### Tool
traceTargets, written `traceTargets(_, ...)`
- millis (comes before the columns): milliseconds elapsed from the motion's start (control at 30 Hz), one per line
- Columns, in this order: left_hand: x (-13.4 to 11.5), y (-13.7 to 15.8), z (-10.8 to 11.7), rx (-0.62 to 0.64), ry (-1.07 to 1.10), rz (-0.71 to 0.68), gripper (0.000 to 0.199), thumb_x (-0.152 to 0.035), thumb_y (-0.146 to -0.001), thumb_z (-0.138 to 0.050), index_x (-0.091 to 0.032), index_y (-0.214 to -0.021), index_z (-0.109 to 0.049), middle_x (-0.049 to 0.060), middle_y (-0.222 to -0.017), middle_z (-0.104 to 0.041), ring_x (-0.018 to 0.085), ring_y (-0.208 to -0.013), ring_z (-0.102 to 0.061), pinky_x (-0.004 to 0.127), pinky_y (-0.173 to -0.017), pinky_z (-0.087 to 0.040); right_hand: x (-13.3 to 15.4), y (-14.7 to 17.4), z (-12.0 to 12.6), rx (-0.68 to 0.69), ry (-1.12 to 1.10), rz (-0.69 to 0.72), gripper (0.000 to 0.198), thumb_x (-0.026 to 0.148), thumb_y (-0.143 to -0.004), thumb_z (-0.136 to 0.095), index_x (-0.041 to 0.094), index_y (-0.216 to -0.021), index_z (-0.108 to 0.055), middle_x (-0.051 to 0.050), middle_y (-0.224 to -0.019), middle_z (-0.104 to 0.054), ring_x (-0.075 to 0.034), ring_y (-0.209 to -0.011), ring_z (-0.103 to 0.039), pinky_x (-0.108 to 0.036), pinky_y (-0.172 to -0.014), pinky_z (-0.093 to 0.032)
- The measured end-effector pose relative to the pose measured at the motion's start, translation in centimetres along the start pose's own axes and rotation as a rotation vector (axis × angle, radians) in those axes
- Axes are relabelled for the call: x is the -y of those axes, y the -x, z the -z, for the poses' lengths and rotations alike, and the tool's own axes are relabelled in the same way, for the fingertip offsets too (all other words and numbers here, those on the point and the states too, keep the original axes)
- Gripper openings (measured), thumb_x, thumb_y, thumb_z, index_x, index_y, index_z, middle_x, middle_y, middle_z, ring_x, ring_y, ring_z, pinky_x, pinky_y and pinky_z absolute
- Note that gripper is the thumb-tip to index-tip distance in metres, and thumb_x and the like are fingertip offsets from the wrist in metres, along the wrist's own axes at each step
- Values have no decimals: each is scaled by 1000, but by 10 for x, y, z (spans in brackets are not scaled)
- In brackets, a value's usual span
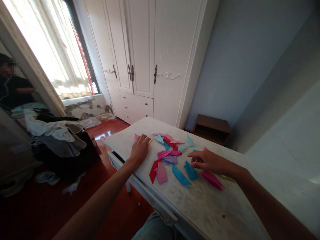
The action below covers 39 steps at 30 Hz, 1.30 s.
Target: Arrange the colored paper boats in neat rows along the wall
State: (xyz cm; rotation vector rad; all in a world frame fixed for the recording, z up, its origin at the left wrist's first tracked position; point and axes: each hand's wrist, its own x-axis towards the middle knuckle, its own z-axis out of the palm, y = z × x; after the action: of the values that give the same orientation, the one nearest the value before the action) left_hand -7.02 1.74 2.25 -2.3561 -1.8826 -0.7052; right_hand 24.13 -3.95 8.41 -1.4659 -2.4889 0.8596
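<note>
1. Here, a white marble-look table top (200, 203) is seen from above, w/ a scatter of folded coloured paper pieces (172, 155) lying near its far-left corner.
2. The left hand (140, 149) is laid flat on the table, palm down, fingers together and slightly curled; a small pink folded paper piece (136, 136) is just touched at its fingertips. Nothing is gripped by it.
3. The right hand (206, 161) is held low over the table at the right edge of the scatter, fingers bunched and pointing left; whether anything is pinched between them cannot be told.
4. Just beside the right hand a teal folded paper piece (190, 170) is found, w/ a magenta folded paper strip (212, 180) lying under the wrist side and a blue folded paper strip (181, 175) a little further left.
5. Between the hands a red folded paper strip (153, 171), a pale pink folded paper piece (161, 174) and a lilac folded paper piece (170, 159) are spread, some overlapping.
6. Step in hand, as judged: the pieces are being sorted or picked over, approx. midway, as most lie loose and unordered.
7. Next move, as judged: a light fingertip pinch on one thin piece is called for, w/ the neighbours left undisturbed.
8. Beyond the table a white panelled wardrobe (150, 60), a bright window (50, 46) and a dark pile of clothes (60, 140) are seen.
</note>
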Motion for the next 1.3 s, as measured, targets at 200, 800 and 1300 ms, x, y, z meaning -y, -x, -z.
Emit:
traceTargets(200,-23,0,9,-114,2,-72,25,-19,-94,-47,-16,-109,-67,10,-118,-64,26,-110,-56,41,-100,-42,-2,3,6,-31,2,19,50,43,-87,-53,11,-124,-62,-12,-101,-71,-24,-90,-67,-33,-81,-49)
traceTargets(800,-61,8,-3,523,239,-549,92,-65,-83,-56,-14,-153,-24,17,-157,-23,30,-147,-16,46,-119,-13,-30,-26,-30,-183,225,140,54,25,-87,-60,10,-138,-51,-18,-145,-45,-28,-136,-40,-46,-114,-29)
traceTargets(1300,-42,-29,-27,181,18,-323,51,-47,-95,-44,-14,-133,-50,18,-133,-56,29,-123,-52,43,-103,-39,3,-33,-40,-264,289,177,27,17,-92,-54,14,-115,-68,-13,-119,-66,-26,-112,-59,-38,-100,-41)
